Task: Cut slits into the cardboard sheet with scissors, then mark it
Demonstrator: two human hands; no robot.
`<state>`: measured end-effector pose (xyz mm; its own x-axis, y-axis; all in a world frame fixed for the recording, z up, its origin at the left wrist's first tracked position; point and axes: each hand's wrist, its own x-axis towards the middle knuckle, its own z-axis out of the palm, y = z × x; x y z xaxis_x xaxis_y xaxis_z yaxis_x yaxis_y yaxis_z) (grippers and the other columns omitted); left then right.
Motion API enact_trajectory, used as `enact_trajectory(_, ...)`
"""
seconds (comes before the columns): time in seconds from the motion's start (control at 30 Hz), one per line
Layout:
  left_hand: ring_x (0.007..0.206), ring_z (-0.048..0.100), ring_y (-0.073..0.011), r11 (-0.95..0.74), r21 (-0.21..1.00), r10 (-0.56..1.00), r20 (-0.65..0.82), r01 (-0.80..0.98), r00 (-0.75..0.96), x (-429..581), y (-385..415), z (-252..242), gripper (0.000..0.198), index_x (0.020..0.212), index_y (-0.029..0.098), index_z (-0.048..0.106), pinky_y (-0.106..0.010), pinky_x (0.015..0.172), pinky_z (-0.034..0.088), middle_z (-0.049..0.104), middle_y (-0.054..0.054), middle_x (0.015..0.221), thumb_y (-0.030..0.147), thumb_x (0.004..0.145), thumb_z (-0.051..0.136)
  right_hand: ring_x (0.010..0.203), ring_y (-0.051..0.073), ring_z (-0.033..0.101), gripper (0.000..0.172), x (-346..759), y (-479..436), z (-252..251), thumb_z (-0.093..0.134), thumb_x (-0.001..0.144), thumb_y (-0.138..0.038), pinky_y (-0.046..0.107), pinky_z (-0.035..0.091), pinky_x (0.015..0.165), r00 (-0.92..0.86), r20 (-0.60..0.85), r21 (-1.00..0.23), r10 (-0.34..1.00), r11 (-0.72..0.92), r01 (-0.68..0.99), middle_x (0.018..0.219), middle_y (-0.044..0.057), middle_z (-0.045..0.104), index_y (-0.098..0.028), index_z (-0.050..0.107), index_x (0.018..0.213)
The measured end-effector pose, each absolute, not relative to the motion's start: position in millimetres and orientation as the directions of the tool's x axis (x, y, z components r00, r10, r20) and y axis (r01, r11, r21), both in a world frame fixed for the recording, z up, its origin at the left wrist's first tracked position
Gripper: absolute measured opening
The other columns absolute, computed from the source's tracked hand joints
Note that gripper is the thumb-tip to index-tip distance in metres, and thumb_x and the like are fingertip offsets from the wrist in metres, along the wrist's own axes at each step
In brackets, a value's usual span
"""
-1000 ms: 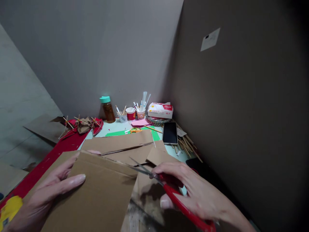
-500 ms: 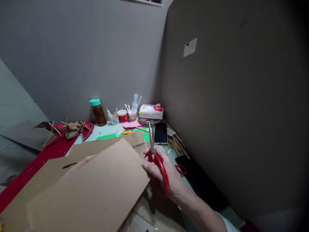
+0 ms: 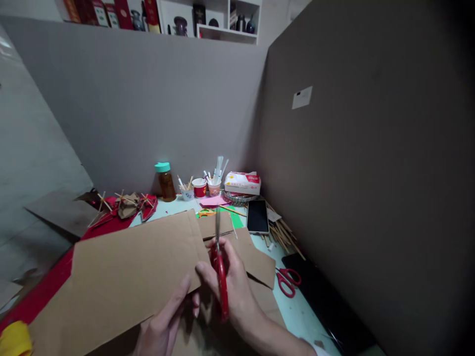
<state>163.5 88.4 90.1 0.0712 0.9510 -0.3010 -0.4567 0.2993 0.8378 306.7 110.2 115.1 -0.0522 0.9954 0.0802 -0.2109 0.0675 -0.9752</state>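
A flat piece of brown cardboard is held up over the table in both hands. My left hand grips its near edge, the thumb lying on top and the other fingers partly hidden below. My right hand is closed around red-handled scissors, whose blades point away from me and look blurred. The right thumb also presses on the cardboard's right edge. More cardboard lies on the table beyond and under my hands.
A second pair of red scissors lies to the right, near a phone and thin wooden sticks. Along the back wall stand a bottle, several cups and a tissue pack. Red-and-brown crafted pieces sit at left.
The cardboard has turned and lies lower at its right corner. My left hand has come from its far side to the near edge. The view has tilted up, showing a shelf.
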Motion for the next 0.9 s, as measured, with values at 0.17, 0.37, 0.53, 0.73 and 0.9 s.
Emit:
enact_trajectory(0.17, 0.077, 0.067, -0.0188, 0.226, 0.831, 0.96, -0.278, -0.508, -0.028, 147.3, 102.1, 100.8, 0.049, 0.078, 0.017, 0.079, -0.021, 0.074, 0.062, 0.074, -0.006, 0.078, 0.053, 0.057, 0.104, 0.073, 0.016, 0.052, 0.052, 318.3, 105.1, 103.7, 0.081, 0.081, -0.062, 0.029, 0.044, 0.071, -0.132, 0.058, -0.995, 0.989, 0.047, -0.089, 0.082, -0.005, 0.052, -0.025, 0.053, 0.106)
enact_trajectory(0.37, 0.09, 0.074, -0.0199, 0.12, 0.786, 0.938, -0.289, -0.607, -0.189, 148.9, 104.7, 121.8, 0.034, 0.089, 0.019, 0.079, -0.021, 0.086, 0.065, 0.079, -0.004, 0.096, 0.032, 0.066, 0.099, 0.074, 0.018, 0.052, 0.055, 324.4, 95.3, 87.6, 0.081, 0.078, -0.063, 0.03, 0.04, 0.068, -0.332, 0.048, -0.997, 0.942, 0.064, 0.038, 0.086, -0.002, 0.059, -0.025, 0.056, 0.11)
enact_trajectory(0.53, 0.104, 0.075, -0.0206, 0.161, 0.759, 0.887, -0.392, -0.63, -0.245, 154.7, 101.4, 131.5, 0.012, 0.098, 0.017, 0.076, -0.019, 0.084, 0.065, 0.079, -0.007, 0.11, 0.017, 0.087, 0.075, 0.077, 0.019, 0.054, 0.051, 324.4, 90.4, 87.4, 0.074, 0.083, -0.061, 0.032, 0.041, 0.07, -0.372, 0.04, -0.989, 0.927, 0.089, 0.115, 0.093, 0.0, 0.062, -0.026, 0.056, 0.116)
enact_trajectory(0.73, 0.102, 0.076, -0.0236, 0.184, 0.756, 0.895, -0.393, -0.629, -0.211, 156.8, 102.3, 134.0, 0.014, 0.098, 0.019, 0.079, -0.022, 0.087, 0.065, 0.08, -0.007, 0.106, 0.021, 0.084, 0.079, 0.081, 0.021, 0.056, 0.038, 327.5, 90.6, 90.2, 0.076, 0.083, -0.041, 0.034, 0.041, 0.074, -0.341, 0.024, -0.972, 0.94, 0.101, 0.212, 0.093, -0.001, 0.061, -0.026, 0.056, 0.112)
enact_trajectory(0.9, 0.134, 0.064, -0.0221, 0.261, 0.749, 0.845, -0.482, -0.609, -0.232, 156.9, 100.1, 128.9, 0.01, 0.094, 0.02, 0.08, -0.019, 0.1, 0.057, 0.078, -0.005, 0.12, 0.02, 0.084, 0.077, 0.079, 0.021, 0.055, 0.033, 324.5, 88.9, 93.6, 0.076, 0.083, -0.038, 0.034, 0.04, 0.073, -0.314, 0.013, -0.968, 0.949, 0.092, 0.235, 0.089, -0.001, 0.061, -0.026, 0.056, 0.107)
